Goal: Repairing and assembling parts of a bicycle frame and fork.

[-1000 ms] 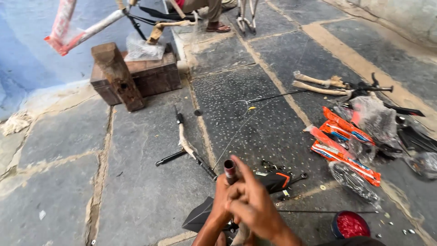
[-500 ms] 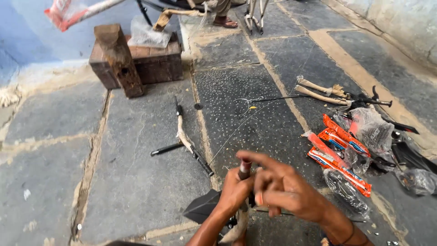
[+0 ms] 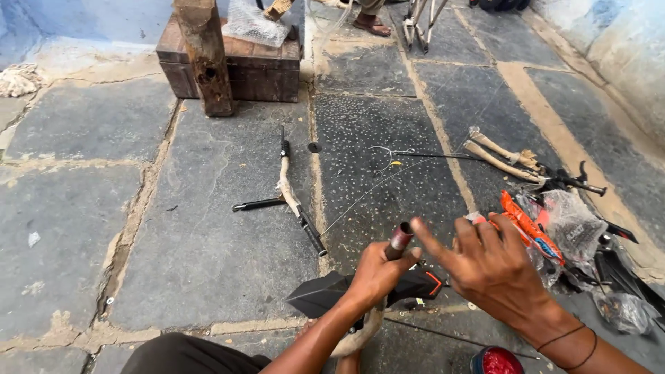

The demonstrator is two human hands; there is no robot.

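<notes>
Here, looking down from my head, my left hand (image 3: 377,273) is clamped round a short dark metal tube with a reddish-brown rim (image 3: 400,240), its long axis rising up and a little to the right out of my fist, so the open end sits just above my thumb. My right hand (image 3: 493,266) hangs just beside it on the right, fingers spread and holding nothing, index finger pointing at the tube's top; the left is on it, the right merely near. Beneath lies a black wedge-shaped plastic piece (image 3: 325,294). I count one tube, two wrapped bent handlebars (image 3: 502,156) by the orange frame parts (image 3: 530,228), one red-filled tin (image 3: 495,361), one wooden box (image 3: 256,66)
</notes>
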